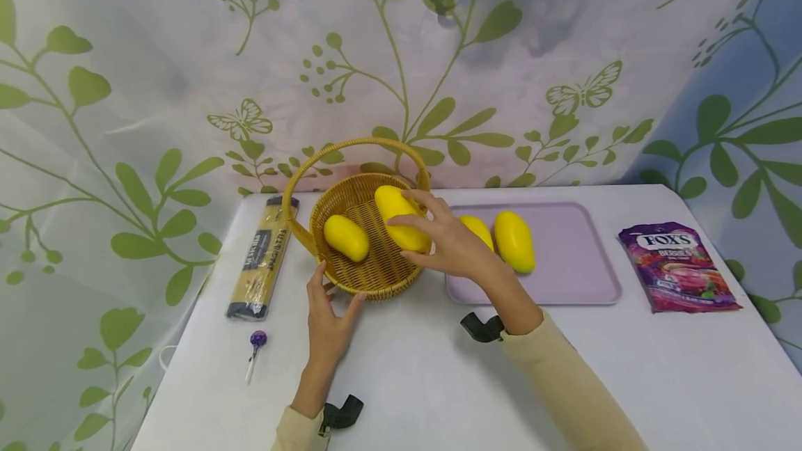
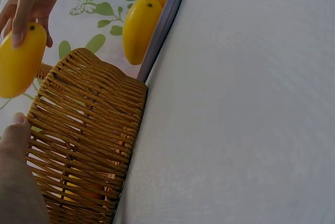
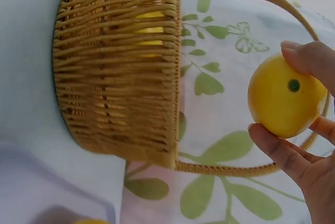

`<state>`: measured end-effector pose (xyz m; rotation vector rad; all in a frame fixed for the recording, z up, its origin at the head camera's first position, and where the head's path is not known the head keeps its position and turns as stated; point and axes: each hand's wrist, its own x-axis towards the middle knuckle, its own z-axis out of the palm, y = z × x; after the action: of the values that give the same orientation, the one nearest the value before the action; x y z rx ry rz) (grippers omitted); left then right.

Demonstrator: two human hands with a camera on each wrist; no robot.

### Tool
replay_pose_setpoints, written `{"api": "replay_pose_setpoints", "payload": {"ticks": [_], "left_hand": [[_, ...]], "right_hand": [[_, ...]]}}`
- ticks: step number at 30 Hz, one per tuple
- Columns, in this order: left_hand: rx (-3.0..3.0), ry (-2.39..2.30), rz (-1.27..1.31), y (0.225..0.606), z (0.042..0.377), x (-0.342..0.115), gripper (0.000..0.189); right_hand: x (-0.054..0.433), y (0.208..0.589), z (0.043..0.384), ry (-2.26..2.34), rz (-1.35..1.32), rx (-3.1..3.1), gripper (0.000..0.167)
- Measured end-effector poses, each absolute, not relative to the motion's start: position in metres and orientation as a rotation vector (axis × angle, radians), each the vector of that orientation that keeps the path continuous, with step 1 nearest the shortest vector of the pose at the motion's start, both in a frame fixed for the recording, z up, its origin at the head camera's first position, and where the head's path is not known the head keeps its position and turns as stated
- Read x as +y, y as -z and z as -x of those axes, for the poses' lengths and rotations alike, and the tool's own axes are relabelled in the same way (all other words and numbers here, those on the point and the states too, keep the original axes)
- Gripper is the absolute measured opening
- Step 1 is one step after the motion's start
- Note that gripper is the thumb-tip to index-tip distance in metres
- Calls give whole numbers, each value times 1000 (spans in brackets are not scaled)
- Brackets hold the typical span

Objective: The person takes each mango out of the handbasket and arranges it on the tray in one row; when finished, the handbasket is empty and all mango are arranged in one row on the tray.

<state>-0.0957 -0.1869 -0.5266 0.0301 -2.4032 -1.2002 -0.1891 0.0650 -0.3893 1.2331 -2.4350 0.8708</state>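
A yellow mango [image 1: 397, 218] is gripped between the thumb and fingers of my right hand [image 1: 445, 235], held above the rim of a round wicker basket [image 1: 376, 289] with a tall handle. The right wrist view shows this mango [image 3: 285, 96] end-on, its green stem dot facing the camera. Inside the basket lies another mango [image 1: 347, 237]. My left hand [image 1: 328, 326] rests at the basket's near side, fingers spread, thumb [image 2: 15, 135] against the woven rim. Two more mangoes, one in front [image 1: 515, 242] and one partly behind my right hand [image 1: 477, 230], lie on a lilac tray [image 1: 576, 256].
Left of the basket lies a pack of spaghetti [image 1: 260, 259], with a purple lollipop [image 1: 255, 350] nearer the front. A purple candy bag [image 1: 679, 268] sits at the right of the white table [image 1: 413, 374]. Behind stands a leaf-patterned curtain [image 1: 376, 54].
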Motion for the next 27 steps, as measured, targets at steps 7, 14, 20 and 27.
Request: {"api": "replay_pose_setpoints", "payload": {"ticks": [7, 14, 20, 27], "left_hand": [[-2398, 1194, -21, 527, 96, -186, 88], [-2404, 1198, -25, 528, 95, -187, 89], [-2402, 1193, -30, 529, 96, -187, 89], [-2401, 1192, -24, 529, 96, -186, 89]], "right_hand": [[89, 383, 178, -876, -1191, -2380, 52], [123, 384, 175, -888, -1103, -2385, 54], [157, 390, 178, -870, -991, -2375, 57], [199, 403, 179, -837, -840, -2408, 60]]}}
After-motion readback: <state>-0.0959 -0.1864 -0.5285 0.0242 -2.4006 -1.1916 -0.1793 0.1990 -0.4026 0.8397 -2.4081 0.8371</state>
